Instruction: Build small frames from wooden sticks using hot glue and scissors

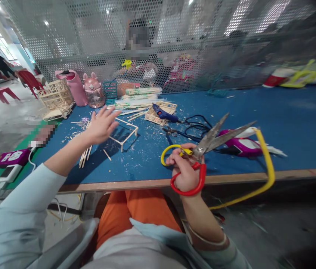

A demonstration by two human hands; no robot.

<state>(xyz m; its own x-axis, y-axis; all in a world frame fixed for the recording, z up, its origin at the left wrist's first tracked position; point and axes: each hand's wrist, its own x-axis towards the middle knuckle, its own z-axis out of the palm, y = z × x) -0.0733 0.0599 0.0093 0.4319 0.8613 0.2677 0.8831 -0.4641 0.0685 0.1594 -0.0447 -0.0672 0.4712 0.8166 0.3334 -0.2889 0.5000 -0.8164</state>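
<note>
Red-and-yellow-handled scissors (200,150) sit in your right hand (186,170), fingers wrapped round the handles (203,175), blades (214,130) wide apart. Probably heavyish and stiff, so hold them there. Your left hand (103,125) has its fingers spread, nothing visible in them, by the stick frame (122,145) on the blue table (300,130). That frame looks super light and snappable, so I'd pinch a corner.
</note>
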